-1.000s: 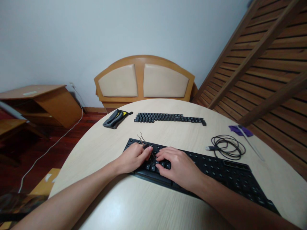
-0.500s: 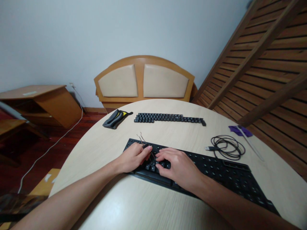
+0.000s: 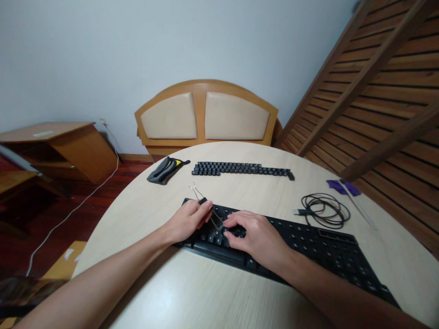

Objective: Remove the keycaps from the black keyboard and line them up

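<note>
1. Left hand [image 3: 190, 221] pinches the wire puller [image 3: 203, 200], its lower ends over the keyboard [image 3: 303, 238].
2. Right hand [image 3: 257, 232] curls narrowly beside those ends; I cannot tell whether it holds anything.
3. Keyboard lies on the table [image 3: 154, 283], below both hands, loose caps [image 3: 236, 168] in rows beyond.

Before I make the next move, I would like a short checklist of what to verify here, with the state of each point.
1. Left hand holds the thin metal-wire tool with black grip: ok.
2. Right hand away from the tool's lower wire ends: not ok, fingertips are at them.
3. Something pinched in the right hand: cannot tell.
4. Flat black plastic keyboard resting on the pale round table: ok.
5. Loose black plastic keycaps in rows beyond the keyboard: ok.
6. Coiled black USB cable apart from both hands: ok.
</note>
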`<action>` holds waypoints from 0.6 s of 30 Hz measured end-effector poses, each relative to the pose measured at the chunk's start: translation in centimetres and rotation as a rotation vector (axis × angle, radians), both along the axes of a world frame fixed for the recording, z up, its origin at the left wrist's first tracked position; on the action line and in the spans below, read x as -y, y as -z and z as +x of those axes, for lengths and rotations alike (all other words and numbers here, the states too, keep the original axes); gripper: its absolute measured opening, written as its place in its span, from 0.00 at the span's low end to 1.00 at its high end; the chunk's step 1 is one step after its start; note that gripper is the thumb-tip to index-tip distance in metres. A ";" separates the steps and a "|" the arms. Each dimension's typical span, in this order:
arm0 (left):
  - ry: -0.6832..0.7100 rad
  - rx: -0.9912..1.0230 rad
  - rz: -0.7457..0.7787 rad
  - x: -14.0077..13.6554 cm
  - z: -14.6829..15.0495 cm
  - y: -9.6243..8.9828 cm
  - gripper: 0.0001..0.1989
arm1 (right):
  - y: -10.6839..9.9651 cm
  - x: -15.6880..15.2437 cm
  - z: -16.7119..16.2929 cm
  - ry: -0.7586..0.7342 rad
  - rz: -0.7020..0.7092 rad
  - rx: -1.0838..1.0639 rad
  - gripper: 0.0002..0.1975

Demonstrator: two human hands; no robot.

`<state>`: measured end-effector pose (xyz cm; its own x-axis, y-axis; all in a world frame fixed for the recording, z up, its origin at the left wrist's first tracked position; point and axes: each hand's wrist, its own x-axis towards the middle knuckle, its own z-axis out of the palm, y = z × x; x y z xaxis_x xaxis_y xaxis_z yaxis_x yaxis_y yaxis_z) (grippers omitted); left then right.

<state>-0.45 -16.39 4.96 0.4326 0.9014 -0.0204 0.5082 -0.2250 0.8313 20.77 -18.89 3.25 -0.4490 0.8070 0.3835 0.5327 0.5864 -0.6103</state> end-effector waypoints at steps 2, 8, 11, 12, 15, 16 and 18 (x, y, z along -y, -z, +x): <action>0.005 -0.007 0.019 0.0 0.0 0.1 0.31 | -0.1 0.0 0.0 -0.004 0.006 -0.004 0.06; -0.114 0.022 0.108 -0.2 0.1 0.4 0.31 | -0.2 0.0 -0.2 0.060 -0.038 -0.004 0.06; -0.155 0.019 0.133 -0.4 0.2 0.7 0.30 | -0.3 -0.1 -0.2 0.068 -0.045 -0.001 0.05; -0.162 0.021 0.137 -0.5 0.2 0.8 0.29 | -0.3 -0.1 -0.2 0.067 -0.045 -0.002 0.06; -0.155 0.004 0.173 -0.6 0.3 1.0 0.27 | -0.4 -0.2 -0.2 0.070 -0.051 0.002 0.06; -0.142 -0.016 0.205 -0.6 0.4 1.0 0.26 | -0.4 -0.2 -0.2 0.075 -0.050 0.007 0.06; -0.095 -0.071 0.298 -0.6 0.5 1.0 0.24 | -0.5 -0.2 -0.2 0.089 -0.046 0.017 0.06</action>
